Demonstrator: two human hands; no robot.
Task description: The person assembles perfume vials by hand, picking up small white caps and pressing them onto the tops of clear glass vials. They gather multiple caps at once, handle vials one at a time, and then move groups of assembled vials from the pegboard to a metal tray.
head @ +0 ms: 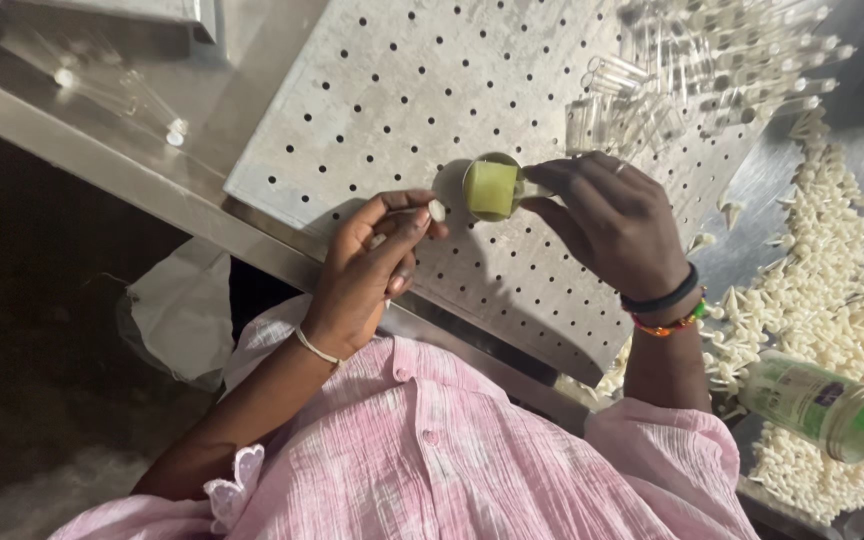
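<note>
— Hundreds of white caps (832, 300) lay heaped on the steel tabletop (152, 170) beside the perforated plate (402, 90); a green bottle (832, 405) lay tipped among them.
— And the hands?
— Right hand (612, 220) pinched the small dish (493, 188) holding a green sponge; left hand (367, 265) pinched one cap (437, 210) just beside it.
— Risk?
— That fingertip grip looked slight; the cap could slip, or the dish tilt.

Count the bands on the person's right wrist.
2: a black band nearer the right hand, and a multicoloured beaded one just behind it, toward the sleeve. More may hide beneath the wrist.
</note>
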